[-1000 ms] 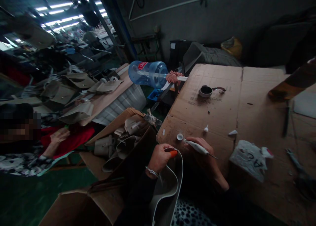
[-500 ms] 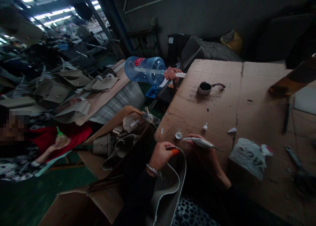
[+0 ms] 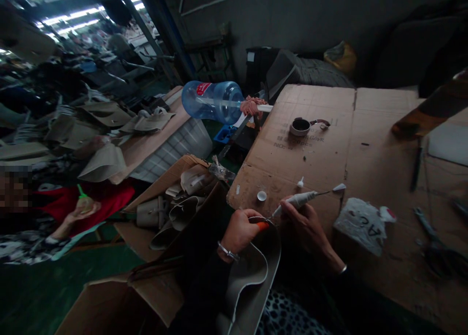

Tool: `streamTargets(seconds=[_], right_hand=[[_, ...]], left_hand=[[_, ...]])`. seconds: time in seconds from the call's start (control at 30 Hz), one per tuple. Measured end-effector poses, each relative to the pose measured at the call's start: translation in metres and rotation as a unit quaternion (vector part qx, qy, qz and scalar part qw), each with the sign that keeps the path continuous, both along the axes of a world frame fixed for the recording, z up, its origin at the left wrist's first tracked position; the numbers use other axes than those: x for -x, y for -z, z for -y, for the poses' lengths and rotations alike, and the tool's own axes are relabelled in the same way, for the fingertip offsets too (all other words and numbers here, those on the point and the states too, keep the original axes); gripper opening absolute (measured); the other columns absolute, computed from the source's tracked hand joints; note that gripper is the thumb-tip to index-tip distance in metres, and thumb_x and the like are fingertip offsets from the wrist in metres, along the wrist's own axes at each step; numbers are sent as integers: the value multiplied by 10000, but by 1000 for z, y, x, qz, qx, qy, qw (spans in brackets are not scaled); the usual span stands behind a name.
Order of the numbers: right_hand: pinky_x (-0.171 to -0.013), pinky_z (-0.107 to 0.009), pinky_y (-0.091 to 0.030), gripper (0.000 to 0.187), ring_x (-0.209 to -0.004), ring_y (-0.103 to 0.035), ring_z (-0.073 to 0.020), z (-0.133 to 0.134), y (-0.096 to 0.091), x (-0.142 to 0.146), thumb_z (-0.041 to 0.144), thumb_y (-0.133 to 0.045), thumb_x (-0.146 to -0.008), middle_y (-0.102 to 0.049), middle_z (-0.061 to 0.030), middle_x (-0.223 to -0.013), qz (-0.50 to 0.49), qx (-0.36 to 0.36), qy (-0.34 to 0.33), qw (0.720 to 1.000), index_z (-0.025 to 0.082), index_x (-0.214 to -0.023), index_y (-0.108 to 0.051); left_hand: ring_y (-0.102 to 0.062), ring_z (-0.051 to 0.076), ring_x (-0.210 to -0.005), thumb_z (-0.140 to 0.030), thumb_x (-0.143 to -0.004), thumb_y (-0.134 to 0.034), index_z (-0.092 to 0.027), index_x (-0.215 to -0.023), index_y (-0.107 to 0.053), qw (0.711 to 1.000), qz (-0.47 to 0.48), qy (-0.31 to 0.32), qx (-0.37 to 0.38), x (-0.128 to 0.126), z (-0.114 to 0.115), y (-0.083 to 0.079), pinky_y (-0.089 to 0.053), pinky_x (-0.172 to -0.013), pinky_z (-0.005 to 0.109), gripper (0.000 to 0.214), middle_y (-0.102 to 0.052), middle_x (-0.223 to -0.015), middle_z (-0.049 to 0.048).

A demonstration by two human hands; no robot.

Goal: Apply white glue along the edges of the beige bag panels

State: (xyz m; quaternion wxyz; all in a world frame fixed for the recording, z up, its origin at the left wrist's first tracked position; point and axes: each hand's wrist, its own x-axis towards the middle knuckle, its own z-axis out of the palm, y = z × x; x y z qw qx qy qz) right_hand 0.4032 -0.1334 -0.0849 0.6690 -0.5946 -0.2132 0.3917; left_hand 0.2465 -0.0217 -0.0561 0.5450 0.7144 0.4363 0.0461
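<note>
My left hand (image 3: 239,228) is closed on the rim of a grey leather bag piece (image 3: 252,271) that curves down onto my lap; an orange tip shows at its fingers. My right hand (image 3: 305,223) grips a white pen-shaped tool (image 3: 298,200), its thin metal tip pointing right toward a small white scrap (image 3: 340,187) on the cardboard-covered table (image 3: 365,145). A little white cap (image 3: 262,195) and a small white nozzle (image 3: 300,182) lie on the cardboard just beyond my hands.
A crumpled white bag (image 3: 361,224) lies right of my hand. A round dark tin (image 3: 300,127) sits farther back. A blue water bottle (image 3: 212,101) lies left of the table. An open carton (image 3: 183,203) holds grey bag parts. A seated person (image 3: 54,218) at left holds a small bottle.
My right hand has swung the white tool so its tip now points up and right, reaching the small white scrap. The left hand stays on the bag rim. The view has drifted slightly.
</note>
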Motion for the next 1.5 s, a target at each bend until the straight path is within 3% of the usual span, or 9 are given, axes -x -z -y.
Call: streamTargets(seconds=[0.17, 0.43, 0.73, 0.93, 1.1, 1.2, 1.3, 1.37, 1.5], right_hand=[[-543, -275, -460, 421, -600, -566, -167, 3, -3, -1, 569, -779, -784, -641, -24, -691, 1, 0, -12, 1000, 162, -822, -680], [-545, -268, -431, 432, -605, -551, -163, 1, 10, -12, 588, -760, -799, -621, -7, -674, 22, 14, -67, 997, 170, -805, -653], [-512, -258, -360, 496, -565, -475, -133, -2, 4, -13, 646, -724, -797, -551, 12, -636, 27, 28, -121, 992, 170, -730, -605], [-500, -258, -328, 486, -552, -435, -127, -1, 3, -8, 634, -720, -805, -518, 20, -623, 22, 31, -99, 994, 172, -716, -598], [-524, -261, -352, 430, -581, -447, -139, -1, 0, -5, 592, -673, -870, -514, 24, -647, 20, 25, -23, 999, 191, -741, -583], [-614, -281, -425, 345, -674, -531, -170, -1, 4, -5, 541, -654, -908, -583, 2, -742, 80, -9, 18, 997, 205, -839, -621], [-797, -334, -467, 249, -880, -612, -224, -2, 10, -3, 472, -680, -912, -681, -38, -946, 165, -43, -10, 985, 231, -973, -680], [-860, -362, -457, 187, -963, -615, -243, -2, 15, -2, 412, -674, -931, -704, -43, -1046, 263, -52, -48, 962, 260, -1037, -699], [-836, -387, -463, 182, -945, -607, -256, -2, 21, -4, 343, -613, -976, -724, -48, -1059, 423, -32, -92, 901, 280, -1125, -695]], left_hand=[[-722, 236, -798, -308, -675, -788, -140, -808, -787, 1000, 2, 2, 12, 0, 5, -3, -517, -706, 290, 214, -789, -815, 78], [-707, 226, -744, -274, -675, -775, -133, -786, -789, 1000, 9, 5, 29, 0, 11, -6, -506, -668, 285, 180, -776, -760, 75], [-638, 177, -673, -256, -675, -759, -126, -761, -789, 998, 29, 3, 46, 4, 14, -2, -467, -630, 259, 159, -739, -693, 50], [-591, 140, -621, -200, -638, -757, -122, -729, -780, 996, 49, -12, 75, 3, 17, -6, -431, -600, 237, 122, -715, -657, 23], [-583, 137, -612, -185, -617, -757, -129, -684, -764, 994, 59, -20, 84, 7, 15, -6, -418, -591, 234, 88, -703, -628, 15], [-590, 141, -622, -214, -634, -771, -136, -674, -755, 993, 68, -56, 77, 13, 8, -1, -419, -595, 236, 89, -703, -628, 15], [-615, 153, -648, -216, -625, -786, -138, -682, -752, 986, 88, -112, 81, 19, 2, 4, -439, -618, 240, 102, -719, -651, 21], [-625, 159, -656, -213, -604, -801, -135, -701, -757, 981, 92, -143, 97, 23, -1, 5, -454, -636, 245, 132, -731, -663, 26], [-651, 173, -711, -233, -585, -827, -135, -743, -773, 974, 98, -163, 121, 29, -3, 6, -477, -692, 255, 194, -763, -725, 44]])
